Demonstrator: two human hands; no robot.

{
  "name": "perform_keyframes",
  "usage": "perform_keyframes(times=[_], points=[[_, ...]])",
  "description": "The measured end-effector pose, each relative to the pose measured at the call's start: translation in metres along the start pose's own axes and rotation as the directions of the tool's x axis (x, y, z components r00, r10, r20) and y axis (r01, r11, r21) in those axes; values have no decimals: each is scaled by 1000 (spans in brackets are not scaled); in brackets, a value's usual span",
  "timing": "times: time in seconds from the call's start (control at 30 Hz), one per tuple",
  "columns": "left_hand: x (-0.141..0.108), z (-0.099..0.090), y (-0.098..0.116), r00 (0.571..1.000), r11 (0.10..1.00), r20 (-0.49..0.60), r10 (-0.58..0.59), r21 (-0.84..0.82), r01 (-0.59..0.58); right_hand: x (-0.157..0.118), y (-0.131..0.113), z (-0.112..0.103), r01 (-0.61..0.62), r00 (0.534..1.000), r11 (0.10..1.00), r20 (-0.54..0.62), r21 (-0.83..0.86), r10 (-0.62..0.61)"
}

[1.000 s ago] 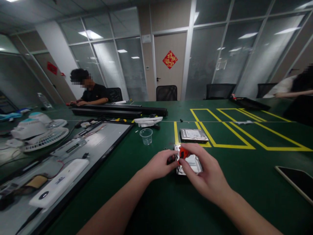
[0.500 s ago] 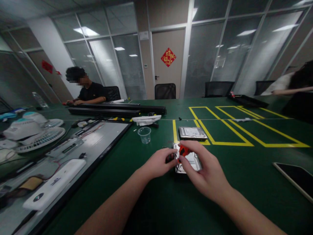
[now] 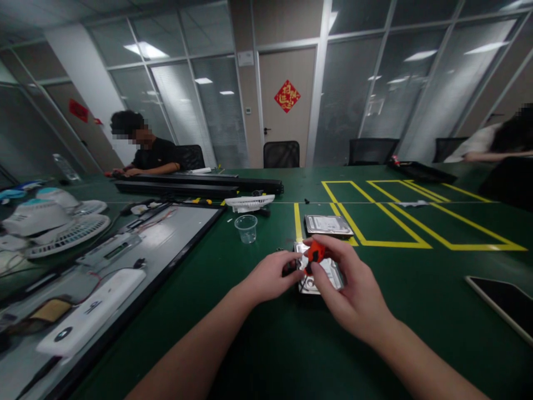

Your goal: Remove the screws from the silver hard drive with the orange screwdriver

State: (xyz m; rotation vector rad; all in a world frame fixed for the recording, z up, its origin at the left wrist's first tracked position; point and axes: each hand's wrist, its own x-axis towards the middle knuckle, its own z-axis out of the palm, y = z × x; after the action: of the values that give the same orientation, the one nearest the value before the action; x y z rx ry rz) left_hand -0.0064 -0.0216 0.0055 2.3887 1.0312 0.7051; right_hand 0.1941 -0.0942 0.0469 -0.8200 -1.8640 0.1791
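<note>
A silver hard drive [image 3: 332,274] lies on the green table beneath my hands. My right hand [image 3: 350,283] has its thumb and fingers closed round a red and black tool [image 3: 316,251], held over the drive's left part. My left hand [image 3: 276,275] is at the drive's left edge, thumb and forefinger pinched close to the tool; something dark shows between them, too small to name. Just behind lies a second hard drive [image 3: 328,224], flat on the table. To the left of it stands a clear plastic cup [image 3: 246,229].
At the left lie a large grey panel [image 3: 166,228] with a black frame, a white casing [image 3: 89,314] and white fan parts [image 3: 69,236]. Black bars [image 3: 200,183] and a white part [image 3: 250,203] are farther back. A phone [image 3: 506,305] lies right. Two people sit across the table.
The red and black tool has turned in my right hand, and more of its red body shows. The right fingers have shifted slightly; my left hand has hardly moved.
</note>
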Motion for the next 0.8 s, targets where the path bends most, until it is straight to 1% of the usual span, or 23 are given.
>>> perform_keyframes(times=[0.07, 0.17, 0.27, 0.47, 0.63, 0.8], points=[[0, 0, -2, 1000, 1000, 3, 2, 1, -2, 0, 1, 0, 5, 1000, 1000, -10, -15, -5], [0, 1, -4, 1000, 1000, -3, 16, -9, -16, 2, 2, 1, 51, 998, 997, -27, -49, -53], [-1, 1, -3, 1000, 999, -9, 21, -37, -21, 3, 1, 1, 75, 997, 996, -30, -42, -77], [0, 0, 0, 1000, 999, -6, 13, -47, -13, 2, -2, 0, 72, 997, 997, 11, 23, -72], [-1, 1, -1, 999, 995, -12, 46, -87, -47, 4, -1, 0, 83, 996, 996, -7, -26, -83], [0, 1, 0, 1000, 998, -10, 24, -59, -25, 3, 0, 1, 84, 996, 996, -16, -23, -84]])
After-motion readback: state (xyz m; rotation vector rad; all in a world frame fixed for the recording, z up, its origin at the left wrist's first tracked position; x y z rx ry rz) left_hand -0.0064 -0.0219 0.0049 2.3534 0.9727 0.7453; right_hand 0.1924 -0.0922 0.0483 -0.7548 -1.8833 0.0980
